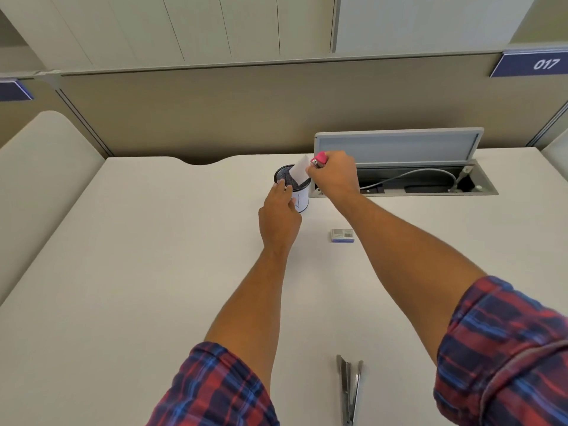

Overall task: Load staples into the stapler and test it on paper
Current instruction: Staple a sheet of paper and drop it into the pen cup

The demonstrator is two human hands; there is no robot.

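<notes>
Head view: left hand [280, 215] gripping cup [295, 192] holding paper [300, 168]; right hand [333, 176] clasping pink stapler [319, 158] above; staple box [342, 235] nearby.

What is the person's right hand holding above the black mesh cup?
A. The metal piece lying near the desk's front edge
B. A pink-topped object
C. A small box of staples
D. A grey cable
B: the right hand grips a pink-topped object just above the mesh cup, while the small box and the metal piece lie untouched on the desk.
</notes>
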